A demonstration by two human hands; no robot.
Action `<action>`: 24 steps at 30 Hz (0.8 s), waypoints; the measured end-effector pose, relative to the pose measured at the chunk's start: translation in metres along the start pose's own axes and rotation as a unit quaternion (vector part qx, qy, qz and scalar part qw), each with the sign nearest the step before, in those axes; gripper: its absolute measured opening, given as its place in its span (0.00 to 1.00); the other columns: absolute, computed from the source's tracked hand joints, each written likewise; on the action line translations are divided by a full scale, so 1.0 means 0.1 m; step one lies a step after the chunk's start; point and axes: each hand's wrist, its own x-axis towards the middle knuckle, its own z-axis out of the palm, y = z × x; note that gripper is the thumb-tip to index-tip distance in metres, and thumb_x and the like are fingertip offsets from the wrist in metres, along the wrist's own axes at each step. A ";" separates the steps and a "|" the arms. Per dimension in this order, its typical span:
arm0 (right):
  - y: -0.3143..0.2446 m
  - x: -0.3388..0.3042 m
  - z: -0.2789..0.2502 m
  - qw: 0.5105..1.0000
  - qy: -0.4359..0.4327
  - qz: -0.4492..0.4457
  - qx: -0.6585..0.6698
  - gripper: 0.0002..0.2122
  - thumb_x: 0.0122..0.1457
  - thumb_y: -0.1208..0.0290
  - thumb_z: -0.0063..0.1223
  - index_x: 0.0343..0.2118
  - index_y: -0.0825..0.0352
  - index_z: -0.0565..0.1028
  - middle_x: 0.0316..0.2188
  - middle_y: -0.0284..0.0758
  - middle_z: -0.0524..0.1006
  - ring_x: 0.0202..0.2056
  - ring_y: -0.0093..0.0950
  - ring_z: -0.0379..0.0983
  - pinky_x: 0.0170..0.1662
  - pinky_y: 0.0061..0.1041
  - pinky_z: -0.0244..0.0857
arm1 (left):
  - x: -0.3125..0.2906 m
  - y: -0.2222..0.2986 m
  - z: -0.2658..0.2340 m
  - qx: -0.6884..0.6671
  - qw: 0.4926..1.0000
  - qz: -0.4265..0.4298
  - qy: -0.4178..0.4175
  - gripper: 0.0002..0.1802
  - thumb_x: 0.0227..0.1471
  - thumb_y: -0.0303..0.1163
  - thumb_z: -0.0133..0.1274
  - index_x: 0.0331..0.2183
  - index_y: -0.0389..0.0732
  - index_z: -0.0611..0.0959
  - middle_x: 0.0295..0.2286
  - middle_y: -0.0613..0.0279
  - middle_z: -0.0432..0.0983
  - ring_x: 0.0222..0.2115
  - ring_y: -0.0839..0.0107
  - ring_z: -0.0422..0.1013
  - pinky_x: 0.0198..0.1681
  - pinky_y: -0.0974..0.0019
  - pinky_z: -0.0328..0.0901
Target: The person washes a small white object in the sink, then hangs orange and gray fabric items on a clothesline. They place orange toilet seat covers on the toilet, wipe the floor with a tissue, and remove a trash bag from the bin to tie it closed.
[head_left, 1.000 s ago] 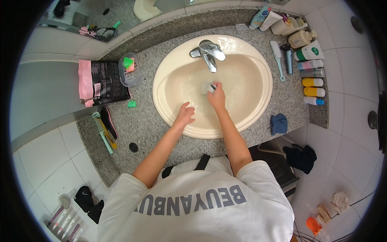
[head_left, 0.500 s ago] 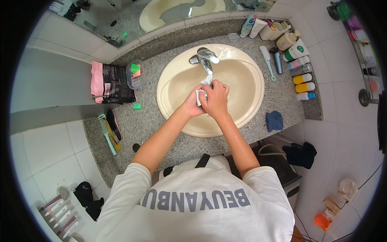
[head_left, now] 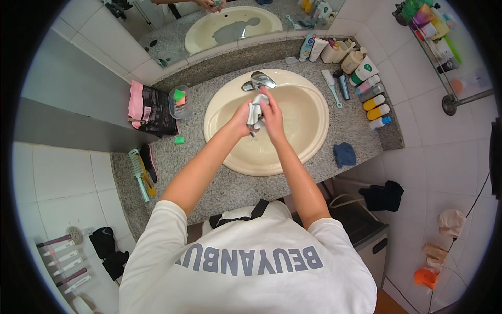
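Both my hands are over the cream oval sink (head_left: 317, 137), just in front of the chrome faucet (head_left: 261, 80). Between them is a small, crumpled white-and-grey cloth (head_left: 254, 111). My left hand (head_left: 241, 120) grips its left side with curled fingers. Against its right side, my right hand (head_left: 273, 117) pinches the fabric, fingers bent toward the faucet. The cloth hides part of the spout, and its lower end hangs above the basin. Some fingertips are covered by the cloth.
Bottles and tubes (head_left: 374, 101) line the counter's right side, near a light-blue brush (head_left: 332, 88) and a dark blue cloth (head_left: 344, 155). To the left stand a pink-and-black bag (head_left: 151, 110), a clear soap dish (head_left: 180, 102) and a green comb (head_left: 139, 172). A mirror (head_left: 172, 39) rises behind.
My hands have moved slightly left and now hold the cloth more upright, with more of it showing. The whole view has shifted a little, and hands now show in the mirror.
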 end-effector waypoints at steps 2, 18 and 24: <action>-0.09 -0.09 0.08 0.983 -0.004 -0.145 -0.113 0.15 0.55 0.71 0.45 0.46 0.68 0.69 0.42 0.40 0.72 0.39 0.35 0.70 0.43 0.28 0.63 | -0.04 0.05 0.07 -0.036 0.999 0.014 0.022 0.24 0.54 0.53 0.32 0.30 0.46 0.76 0.27 0.61 0.75 0.28 0.68 0.73 0.29 0.57 0.67; -0.85 0.43 0.33 0.905 -0.076 -0.304 -0.289 0.15 0.56 0.68 0.46 0.14 0.68 0.71 0.17 0.37 0.69 0.23 0.37 0.65 0.28 0.35 0.53 | -0.48 0.52 0.57 -0.215 0.967 0.031 -0.131 0.18 0.51 0.44 0.36 0.32 0.42 0.75 0.32 0.60 0.74 0.34 0.66 0.71 0.41 0.55 0.66; -0.70 0.44 0.41 0.903 -0.078 -0.292 -0.305 0.18 0.57 0.68 0.45 0.11 0.68 0.69 0.14 0.38 0.68 0.21 0.36 0.65 0.28 0.35 0.52 | -0.01 0.42 0.29 -0.209 0.972 0.046 -0.096 0.20 0.51 0.49 0.37 0.28 0.44 0.76 0.28 0.58 0.75 0.30 0.62 0.72 0.39 0.55 0.67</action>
